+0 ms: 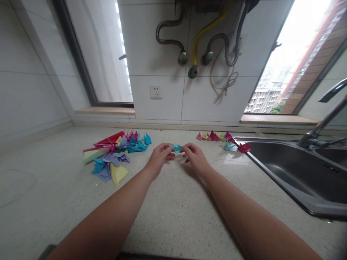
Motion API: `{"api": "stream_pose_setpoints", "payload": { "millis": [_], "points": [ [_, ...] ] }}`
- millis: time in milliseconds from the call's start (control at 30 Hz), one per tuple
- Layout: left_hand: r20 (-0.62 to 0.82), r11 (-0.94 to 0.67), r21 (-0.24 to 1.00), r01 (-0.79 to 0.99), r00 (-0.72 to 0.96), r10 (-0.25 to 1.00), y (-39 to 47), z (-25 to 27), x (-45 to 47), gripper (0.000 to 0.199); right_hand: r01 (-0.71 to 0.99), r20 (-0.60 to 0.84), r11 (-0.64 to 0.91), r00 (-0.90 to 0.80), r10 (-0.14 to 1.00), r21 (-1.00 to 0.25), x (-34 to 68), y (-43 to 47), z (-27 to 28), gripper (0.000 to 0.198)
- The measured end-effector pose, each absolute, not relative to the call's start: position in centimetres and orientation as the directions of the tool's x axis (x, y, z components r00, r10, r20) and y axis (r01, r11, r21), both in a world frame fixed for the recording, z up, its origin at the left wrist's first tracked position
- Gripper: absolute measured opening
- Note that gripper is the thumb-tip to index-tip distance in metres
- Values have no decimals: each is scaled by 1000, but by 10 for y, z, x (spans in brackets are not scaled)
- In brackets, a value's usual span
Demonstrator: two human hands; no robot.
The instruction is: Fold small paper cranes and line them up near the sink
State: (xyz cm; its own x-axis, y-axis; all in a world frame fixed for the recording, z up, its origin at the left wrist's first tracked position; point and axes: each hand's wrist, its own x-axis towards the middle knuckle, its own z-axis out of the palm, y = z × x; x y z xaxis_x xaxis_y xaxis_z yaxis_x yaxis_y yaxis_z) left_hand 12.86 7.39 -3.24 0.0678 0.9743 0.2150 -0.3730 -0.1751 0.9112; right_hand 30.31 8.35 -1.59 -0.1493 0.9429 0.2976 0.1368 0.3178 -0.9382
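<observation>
A small teal folded paper piece (177, 147) is pinched between both hands just above the speckled countertop (173, 209). My left hand (159, 157) grips its left end with thumb and fingertips. My right hand (194, 156) grips its right end the same way. Both forearms reach in from the bottom edge. To the left of my hands lies a loose heap of coloured folded papers (115, 156) in red, pink, blue, purple, yellow and pale green. To the right, a short row of small finished paper figures (225, 141) runs along the counter toward the sink.
A steel sink (295, 169) with a tap (322, 126) fills the right side. The tiled back wall carries a socket (155, 92) and hoses (206, 47) under a heater. Windows stand at the back left and right.
</observation>
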Motion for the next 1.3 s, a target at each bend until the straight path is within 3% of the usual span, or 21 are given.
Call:
{"api": "stream_pose_setpoints", "payload": {
  "millis": [1300],
  "points": [
    [278, -272, 952, -142, 24, 960, 72, -31, 127, 35, 213, 335, 381, -221, 916, -900, 305, 87, -21, 34]
  ]
}}
